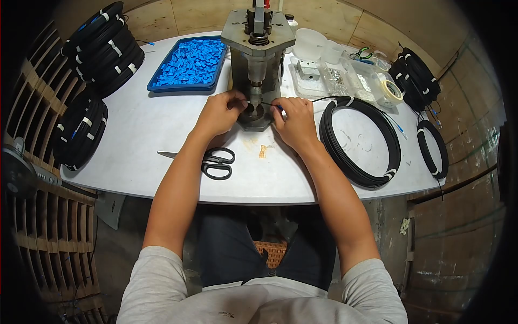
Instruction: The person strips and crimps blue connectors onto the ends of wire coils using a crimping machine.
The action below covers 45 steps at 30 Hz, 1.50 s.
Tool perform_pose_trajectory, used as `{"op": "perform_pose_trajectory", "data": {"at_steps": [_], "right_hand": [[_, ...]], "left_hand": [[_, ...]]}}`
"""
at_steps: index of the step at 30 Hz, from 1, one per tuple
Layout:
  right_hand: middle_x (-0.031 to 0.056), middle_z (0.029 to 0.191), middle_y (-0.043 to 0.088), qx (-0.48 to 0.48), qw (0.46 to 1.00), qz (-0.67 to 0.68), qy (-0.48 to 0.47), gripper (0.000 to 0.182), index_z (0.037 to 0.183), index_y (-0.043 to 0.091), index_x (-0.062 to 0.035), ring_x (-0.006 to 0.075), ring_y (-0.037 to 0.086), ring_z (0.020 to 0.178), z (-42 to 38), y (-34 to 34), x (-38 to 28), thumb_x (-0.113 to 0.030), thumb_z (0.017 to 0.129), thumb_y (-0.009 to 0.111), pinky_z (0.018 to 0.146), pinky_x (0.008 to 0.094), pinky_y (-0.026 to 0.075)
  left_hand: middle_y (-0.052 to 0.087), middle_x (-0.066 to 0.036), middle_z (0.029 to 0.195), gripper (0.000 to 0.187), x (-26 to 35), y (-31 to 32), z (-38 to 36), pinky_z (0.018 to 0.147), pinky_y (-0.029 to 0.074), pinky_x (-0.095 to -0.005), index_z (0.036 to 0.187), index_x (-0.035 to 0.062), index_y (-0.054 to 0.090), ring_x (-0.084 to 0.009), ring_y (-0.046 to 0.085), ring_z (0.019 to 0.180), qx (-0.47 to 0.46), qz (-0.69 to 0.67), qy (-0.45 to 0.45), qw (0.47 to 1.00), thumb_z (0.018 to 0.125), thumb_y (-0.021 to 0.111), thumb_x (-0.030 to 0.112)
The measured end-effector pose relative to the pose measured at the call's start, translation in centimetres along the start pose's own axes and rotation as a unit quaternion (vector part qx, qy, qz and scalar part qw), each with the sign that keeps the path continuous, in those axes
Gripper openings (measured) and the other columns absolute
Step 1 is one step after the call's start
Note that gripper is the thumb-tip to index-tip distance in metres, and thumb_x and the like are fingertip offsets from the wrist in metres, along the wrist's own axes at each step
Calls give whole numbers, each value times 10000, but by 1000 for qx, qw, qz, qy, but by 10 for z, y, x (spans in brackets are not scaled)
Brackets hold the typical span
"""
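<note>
A metal bench press (256,48) stands at the table's back middle, its ram above a small round die (252,112). My right hand (295,120) is closed on a black cable (322,99) at the die's right side. That cable runs from a large coil of black cable (395,143), bound with white tape, lying to the right. On the die's left side my left hand (220,112) has thumb and fingers pinched together; what they hold is too small to make out. Black-handled scissors (218,163) lie by my left forearm.
A dark blue tray (183,88) of small blue pieces sits left of the press. Cable coils (105,51) are stacked far left. Clear plastic boxes (337,81), a tape roll (392,90) and green-handled pliers (361,54) are at back right. Another coil (431,148) hangs over the right edge.
</note>
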State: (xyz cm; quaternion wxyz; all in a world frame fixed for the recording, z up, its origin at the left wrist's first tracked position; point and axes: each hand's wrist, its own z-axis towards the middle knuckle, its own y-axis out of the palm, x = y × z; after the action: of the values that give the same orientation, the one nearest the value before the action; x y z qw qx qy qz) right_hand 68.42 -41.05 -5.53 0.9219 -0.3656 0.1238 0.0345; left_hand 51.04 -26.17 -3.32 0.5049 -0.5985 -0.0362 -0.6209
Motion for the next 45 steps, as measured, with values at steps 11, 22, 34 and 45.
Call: {"op": "perform_pose_trajectory", "data": {"at_steps": [11,22,34,45], "right_hand": [[39,852,676,-1,1000,8,2,79,962,714,-120,237,634,901,0,-1,-1,-161,895,725,919,412,387],[36,839,673,-1,1000,10,5,80,961,713,-123,236,633,890,0,-1,-1,-175,900,720,904,407,382],[36,848,676,-4,1000,12,7,84,971,719,-130,233,633,898,1,-2,-1,-180,903,710,907,409,382],[48,856,682,-3,1000,16,15,95,979,724,-117,246,638,907,0,-3,-3,-172,910,689,925,420,386]], "left_hand": [[761,-157,900,193,4,-2,0,788,555,-335,1061,7,737,-226,733,819,-9,2,0,1000,917,697,130],[756,-151,880,188,2,-1,0,781,551,-333,1058,13,737,-214,723,801,-8,-3,0,1000,921,700,136],[756,-148,883,184,3,-1,0,785,553,-330,1058,10,735,-211,724,805,-7,8,0,1000,919,693,123],[739,-117,868,202,-2,0,1,754,524,-319,1051,-4,720,-179,672,773,-6,2,13,1000,927,692,153]]}}
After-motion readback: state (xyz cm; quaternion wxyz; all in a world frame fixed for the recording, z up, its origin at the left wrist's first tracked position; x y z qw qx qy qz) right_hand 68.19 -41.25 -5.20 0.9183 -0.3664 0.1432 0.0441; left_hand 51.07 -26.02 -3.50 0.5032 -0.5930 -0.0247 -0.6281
